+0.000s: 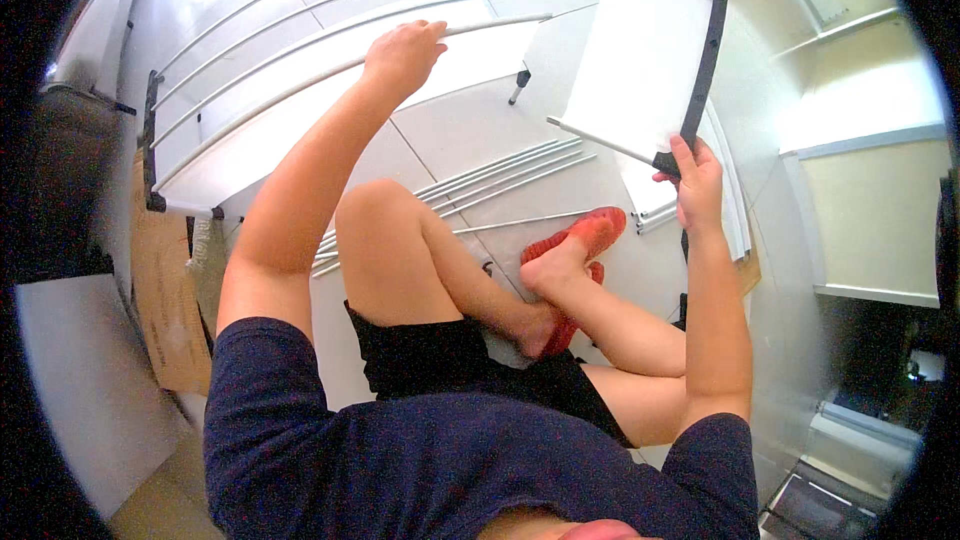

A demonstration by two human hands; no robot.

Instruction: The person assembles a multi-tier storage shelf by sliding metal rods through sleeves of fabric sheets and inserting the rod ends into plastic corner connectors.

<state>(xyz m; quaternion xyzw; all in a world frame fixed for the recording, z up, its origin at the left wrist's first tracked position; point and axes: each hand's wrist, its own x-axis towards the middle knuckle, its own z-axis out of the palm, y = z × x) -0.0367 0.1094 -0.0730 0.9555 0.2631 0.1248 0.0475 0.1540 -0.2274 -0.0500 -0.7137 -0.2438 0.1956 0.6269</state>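
The left hand (403, 52) rests on a long white rail (300, 75), its grip loosely curled over it. The right hand (693, 180) is clamped on a white panel's (640, 65) dark edge above the floor (470, 130).

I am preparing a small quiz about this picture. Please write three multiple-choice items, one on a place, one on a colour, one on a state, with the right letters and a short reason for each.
1. Where do the loose thin rods lie?
A. on the floor past the knee
B. on a shelf
C. in the lap

2. What colour are the sandals?
A. blue
B. red
C. white

3. How does the right hand meet the white panel?
A. apart from it
B. flat on top of it
C. gripping its dark lower corner

Answers:
1 A, the rods rest on the floor tiles.
2 B, the sandals are red.
3 C, the right hand closes on the panel at its corner.
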